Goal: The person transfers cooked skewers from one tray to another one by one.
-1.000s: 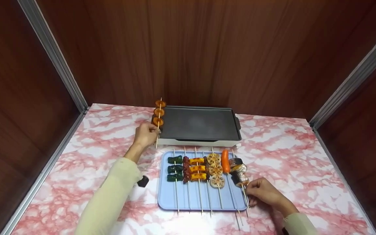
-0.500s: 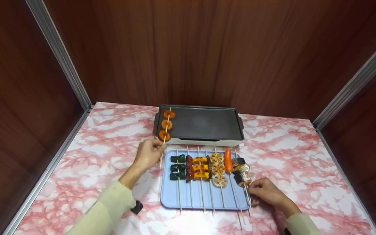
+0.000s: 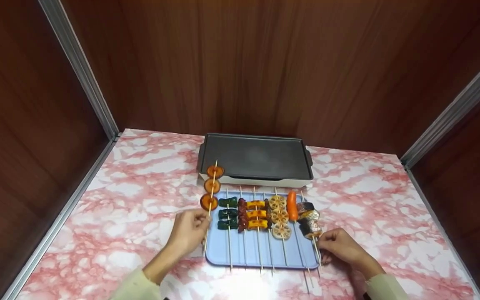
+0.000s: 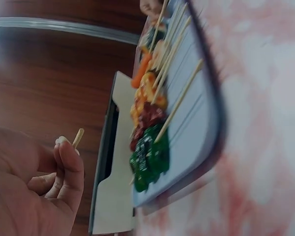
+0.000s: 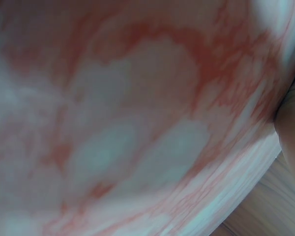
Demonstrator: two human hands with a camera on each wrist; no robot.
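My left hand (image 3: 188, 233) pinches the stick of a skewer (image 3: 212, 186) with three round orange-brown slices, raised at the tray's left side. In the left wrist view, a stick end (image 4: 78, 138) pokes out from the curled fingers. At the right edge of the blue tray (image 3: 219, 256), my right hand (image 3: 342, 248) pinches the stick of a skewer with silvery, dark-skinned fish pieces (image 3: 310, 227). Its fingertips partly hide the contact. Between them lie skewers of green pepper (image 3: 228, 213), dark red pieces (image 3: 243, 221), yellow pieces (image 3: 256, 214), lotus root slices (image 3: 280, 216) and a sausage (image 3: 292, 206).
Behind the tray stands a flat electric griddle (image 3: 261, 156) with a dark plate and pale base. Wood-look panels (image 3: 256, 71) rise behind the table (image 3: 361, 183) and at both sides. Several sticks overhang the tray's front edge.
My left hand has brought the round-slice skewer from the griddle's left end toward me, down beside the tray's left side. My right hand has stayed at the tray's right edge.
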